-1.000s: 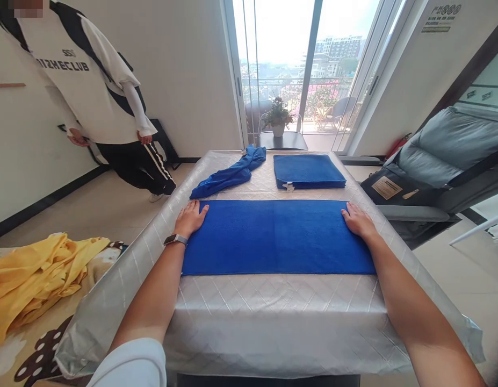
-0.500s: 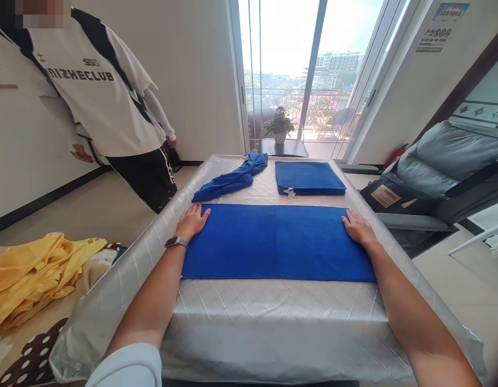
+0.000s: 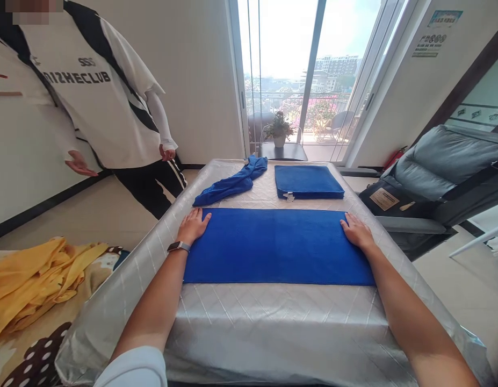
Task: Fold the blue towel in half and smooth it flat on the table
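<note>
A blue towel (image 3: 273, 247) lies flat as a long rectangle on the silver-covered table (image 3: 281, 312). My left hand (image 3: 193, 226) rests with fingers stretched out on its far left corner; a watch is on that wrist. On the far right corner lies my right hand (image 3: 356, 230), fingers extended and flat. Beyond the towel, a folded blue stack (image 3: 309, 180) with a white tag sits at the far right of the table. To its left is a crumpled blue cloth (image 3: 235, 183).
A person in a white shirt (image 3: 107, 107) stands left of the table. Yellow cloth (image 3: 43, 279) lies in a heap at lower left. On the right is a grey armchair (image 3: 462, 166) with a dark bag (image 3: 394, 196). A potted plant (image 3: 279, 131) stands on a chair behind the table.
My hands stay flat at the towel's far corners, with hardly any movement. The other person has shifted slightly, with both arms changing position. The view has tilted a little.
</note>
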`<state>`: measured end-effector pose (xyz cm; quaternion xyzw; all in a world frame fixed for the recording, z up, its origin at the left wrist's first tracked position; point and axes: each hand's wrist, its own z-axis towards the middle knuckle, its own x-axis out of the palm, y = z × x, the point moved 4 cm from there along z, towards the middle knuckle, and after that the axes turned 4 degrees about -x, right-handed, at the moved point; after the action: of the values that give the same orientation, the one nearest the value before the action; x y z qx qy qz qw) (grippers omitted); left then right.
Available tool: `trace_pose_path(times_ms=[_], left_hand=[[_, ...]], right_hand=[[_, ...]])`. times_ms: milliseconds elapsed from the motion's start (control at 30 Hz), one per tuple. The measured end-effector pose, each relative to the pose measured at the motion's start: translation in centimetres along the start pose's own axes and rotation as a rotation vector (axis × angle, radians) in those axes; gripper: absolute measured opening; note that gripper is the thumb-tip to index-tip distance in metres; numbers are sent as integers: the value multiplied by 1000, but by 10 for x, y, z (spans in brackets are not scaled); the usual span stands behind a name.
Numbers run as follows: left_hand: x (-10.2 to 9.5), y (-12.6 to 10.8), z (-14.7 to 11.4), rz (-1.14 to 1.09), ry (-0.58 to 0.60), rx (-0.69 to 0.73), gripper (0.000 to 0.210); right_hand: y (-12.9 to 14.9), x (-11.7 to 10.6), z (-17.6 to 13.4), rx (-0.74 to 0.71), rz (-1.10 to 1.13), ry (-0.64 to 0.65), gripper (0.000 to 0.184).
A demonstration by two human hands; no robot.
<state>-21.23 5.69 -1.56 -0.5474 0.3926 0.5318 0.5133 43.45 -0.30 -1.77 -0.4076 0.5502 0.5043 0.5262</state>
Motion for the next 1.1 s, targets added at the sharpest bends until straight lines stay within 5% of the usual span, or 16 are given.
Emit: trace_pose_path(times_ms=[1100], left_hand=[[3, 1, 2, -42, 7, -6, 80]], right_hand=[[2, 0, 0, -50, 18, -48, 71]])
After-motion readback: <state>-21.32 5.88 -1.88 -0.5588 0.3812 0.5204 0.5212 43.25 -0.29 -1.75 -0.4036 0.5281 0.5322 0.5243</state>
